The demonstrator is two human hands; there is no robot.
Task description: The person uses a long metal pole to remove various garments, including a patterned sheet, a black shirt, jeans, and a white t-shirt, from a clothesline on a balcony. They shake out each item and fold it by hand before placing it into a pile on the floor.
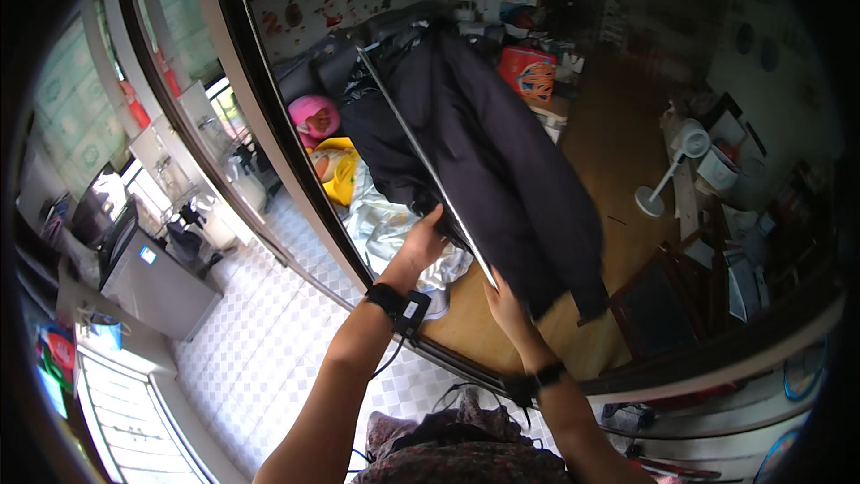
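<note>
A long metal pole (430,165) slants up and away in front of me, with dark garments (497,141) hanging along it. My right hand (500,292) grips the pole's near end, beside the lower part of the dark cloth. To the left of the pole, my left hand (426,238) is against the dark cloth, its thumb raised; its fingers are partly hidden, so whether they hold the cloth is unclear. The far end of the pole reaches up near a dark sofa.
A sliding door frame (295,195) runs along the left, its track (470,370) crossing below my hands. Beyond stand a white fan (692,141), a red bag (527,74) and a dark framed chair or board (658,302). Silvery cloth (383,228) and a yellow item (339,168) lie left.
</note>
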